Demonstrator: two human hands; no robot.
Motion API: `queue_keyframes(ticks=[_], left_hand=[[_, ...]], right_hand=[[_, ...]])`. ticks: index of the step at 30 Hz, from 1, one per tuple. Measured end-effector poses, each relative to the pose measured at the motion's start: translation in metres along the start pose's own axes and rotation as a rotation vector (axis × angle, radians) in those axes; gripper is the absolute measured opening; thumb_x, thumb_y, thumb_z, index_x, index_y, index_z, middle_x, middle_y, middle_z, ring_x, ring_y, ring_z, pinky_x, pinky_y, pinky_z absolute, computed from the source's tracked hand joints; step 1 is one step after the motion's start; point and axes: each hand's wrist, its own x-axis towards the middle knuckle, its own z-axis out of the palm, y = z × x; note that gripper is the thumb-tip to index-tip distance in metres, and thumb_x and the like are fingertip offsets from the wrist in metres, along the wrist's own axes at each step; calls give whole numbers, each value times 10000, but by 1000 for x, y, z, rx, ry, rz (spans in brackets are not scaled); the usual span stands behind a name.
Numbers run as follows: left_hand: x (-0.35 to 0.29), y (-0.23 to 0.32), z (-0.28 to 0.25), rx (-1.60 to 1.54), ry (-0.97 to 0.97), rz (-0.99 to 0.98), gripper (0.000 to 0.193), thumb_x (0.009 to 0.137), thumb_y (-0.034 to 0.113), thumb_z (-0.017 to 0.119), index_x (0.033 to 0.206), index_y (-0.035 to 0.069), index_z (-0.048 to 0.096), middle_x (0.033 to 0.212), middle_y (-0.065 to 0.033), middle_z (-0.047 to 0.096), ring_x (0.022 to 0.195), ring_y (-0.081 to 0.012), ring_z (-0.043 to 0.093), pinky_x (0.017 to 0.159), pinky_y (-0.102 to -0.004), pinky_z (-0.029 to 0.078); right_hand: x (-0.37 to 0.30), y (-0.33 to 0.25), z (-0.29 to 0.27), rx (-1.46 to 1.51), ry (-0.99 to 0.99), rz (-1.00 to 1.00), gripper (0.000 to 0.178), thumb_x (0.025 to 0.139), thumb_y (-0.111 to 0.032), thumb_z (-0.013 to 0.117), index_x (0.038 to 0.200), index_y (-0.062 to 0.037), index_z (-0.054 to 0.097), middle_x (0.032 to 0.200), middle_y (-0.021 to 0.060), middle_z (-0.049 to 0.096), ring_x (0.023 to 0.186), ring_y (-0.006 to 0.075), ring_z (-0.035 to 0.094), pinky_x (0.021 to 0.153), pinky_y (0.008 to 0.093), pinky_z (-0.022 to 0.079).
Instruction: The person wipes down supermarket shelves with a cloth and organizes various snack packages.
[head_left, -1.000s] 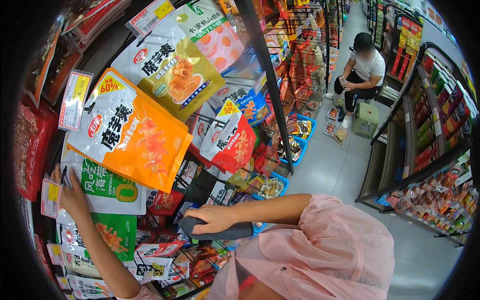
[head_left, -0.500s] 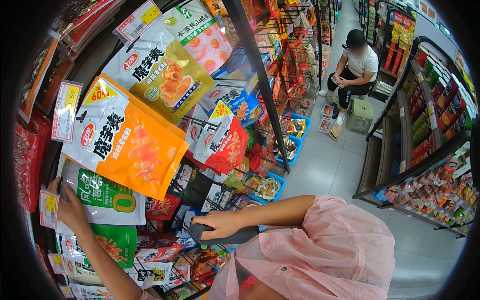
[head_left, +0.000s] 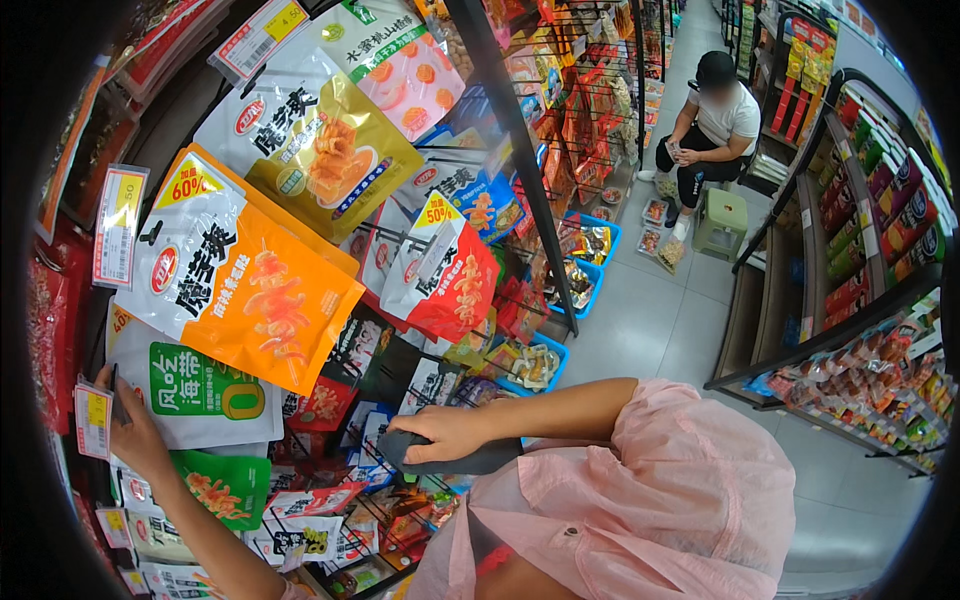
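My left hand (head_left: 138, 438) is at the shelf rack's lower left, its fingers closed around the front end of a black display hook (head_left: 114, 376), beside a yellow-and-white price tag (head_left: 94, 420). Right against it hangs a white snack bag with a green label (head_left: 205, 385). An orange-and-white snack bag (head_left: 250, 275) overlaps the top of that bag. A green snack bag (head_left: 225, 488) hangs below, close to my left wrist. Nearer the middle, my right hand (head_left: 440, 436) grips a dark grey cloth (head_left: 475, 473), bunched under the fingers and trailing toward my pink sleeve.
More hanging bags surround these, among them a gold one (head_left: 330, 160) and a red one (head_left: 445, 280). A black rack post (head_left: 525, 170) rises beside them. Blue baskets (head_left: 548, 375) stand low. Across the tiled aisle (head_left: 660, 340), a person (head_left: 715, 130) sits near a green stool (head_left: 720, 222).
My left hand has shifted slightly left along with the hanging bags in the view. My right hand keeps its hold on the cloth, nearly in place.
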Motion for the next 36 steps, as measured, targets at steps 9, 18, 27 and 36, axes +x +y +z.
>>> queue_keyframes(ticks=[9, 18, 27, 36], left_hand=[[-57, 58, -36, 323, 156, -66, 458, 932, 216, 511, 1284, -67, 433, 1322, -232, 441, 1236, -314, 418, 1012, -386, 341], [-219, 232, 30, -1431, -1002, -734, 163, 817, -36, 556, 971, -7, 508, 1282, -164, 445, 670, -130, 634, 501, -189, 464], [-258, 205, 30, -1413, -1284, -732, 148, 876, 31, 547, 1019, -2, 529, 1341, -155, 426, 802, -152, 645, 614, -238, 500], [-328, 226, 45, -2067, -716, -1468, 470, 915, 203, 536, 1309, 15, 360, 1292, -153, 438, 1141, -243, 490, 885, -381, 472]], right_hand=[[1, 24, 5, 301, 144, 167, 486, 947, -442, 410, 1139, -5, 500, 973, 116, 616, 876, 274, 617, 748, 403, 477], [-10, 13, -4, 1193, 220, 492, 583, 930, -543, 361, 1170, -42, 536, 957, 141, 637, 769, 189, 618, 670, 336, 514], [-52, 31, 24, 400, 689, 469, 383, 959, -360, 418, 970, -5, 560, 791, 28, 564, 730, 114, 499, 654, 286, 437], [-81, -28, 37, -208, 229, 120, 648, 725, -2, 479, 1358, -37, 342, 1179, 200, 492, 1171, 304, 443, 1013, 392, 326]])
